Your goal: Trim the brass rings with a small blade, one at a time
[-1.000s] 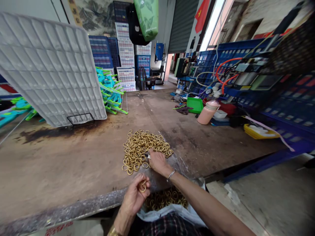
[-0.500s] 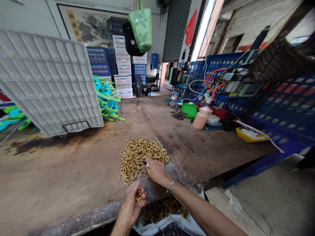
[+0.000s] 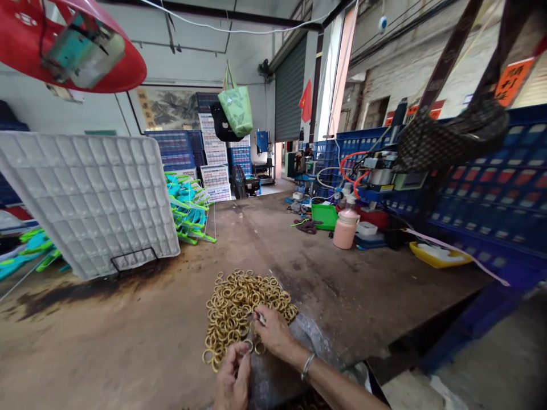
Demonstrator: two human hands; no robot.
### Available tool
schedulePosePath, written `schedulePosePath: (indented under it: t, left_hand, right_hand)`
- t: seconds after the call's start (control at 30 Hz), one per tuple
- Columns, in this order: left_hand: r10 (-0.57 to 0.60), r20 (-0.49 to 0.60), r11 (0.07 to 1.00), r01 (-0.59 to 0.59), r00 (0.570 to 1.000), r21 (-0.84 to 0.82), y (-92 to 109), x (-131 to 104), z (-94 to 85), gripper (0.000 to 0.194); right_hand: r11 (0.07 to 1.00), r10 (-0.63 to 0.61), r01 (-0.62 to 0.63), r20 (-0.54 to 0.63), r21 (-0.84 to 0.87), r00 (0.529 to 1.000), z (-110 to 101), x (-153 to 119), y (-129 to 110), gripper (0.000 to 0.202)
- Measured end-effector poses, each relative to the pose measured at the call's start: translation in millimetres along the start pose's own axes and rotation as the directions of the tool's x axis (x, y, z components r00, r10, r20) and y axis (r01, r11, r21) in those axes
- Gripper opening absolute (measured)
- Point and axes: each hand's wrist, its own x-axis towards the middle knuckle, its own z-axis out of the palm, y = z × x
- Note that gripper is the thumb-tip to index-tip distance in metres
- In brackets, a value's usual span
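A spread pile of brass-coloured rings [image 3: 239,304] lies on the brown worktable [image 3: 171,319]. At the pile's near edge is my left hand [image 3: 234,373], its thumb and forefinger pinched on a ring [image 3: 248,345]. My right hand [image 3: 273,331], with a bangle on the wrist, rests at the pile's right side. Its fingers are closed around a small object with a pale part showing, too hidden to name. Below the table edge, more rings [image 3: 305,401] show at the bottom of the view.
A white ribbed panel [image 3: 94,199] stands on the left, with green and turquoise hangers [image 3: 190,208] behind it. To the right are a pink bottle [image 3: 346,229], a green tray [image 3: 325,216] and a yellow tray [image 3: 440,255]. A red shade [image 3: 77,45] hangs upper left.
The view has tilted up, so the table and pile sit lower. My left hand has come up to the pile's edge, now with a ring at its fingertips; my right hand stays at the rings.
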Motion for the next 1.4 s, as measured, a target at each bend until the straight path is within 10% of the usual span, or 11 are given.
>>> schedulePosePath:
  t: [0.3, 0.7, 1.4]
  left_hand:
    - [0.296, 0.157, 0.941, -0.316, 0.942, 0.118, 10.3, 2.8, 14.8, 0.024]
    - [-0.149, 0.178, 0.974, 0.176, 0.973, -0.143, 53.3, -25.0, 26.0, 0.024]
    - [-0.222, 0.312, 0.904, 0.315, 0.924, -0.29, 42.3, -74.1, 1.4, 0.028]
  right_hand:
    - [0.798, 0.192, -0.27, 0.196, 0.539, 0.962, -10.3, -23.7, -5.6, 0.013]
    - [0.752, 0.107, -0.227, 0.224, 0.619, 0.969, -27.3, -48.3, 0.4, 0.022]
    - [0.877, 0.014, -0.132, 0.249, 0.462, 0.968, -17.0, -94.0, -19.5, 0.028]
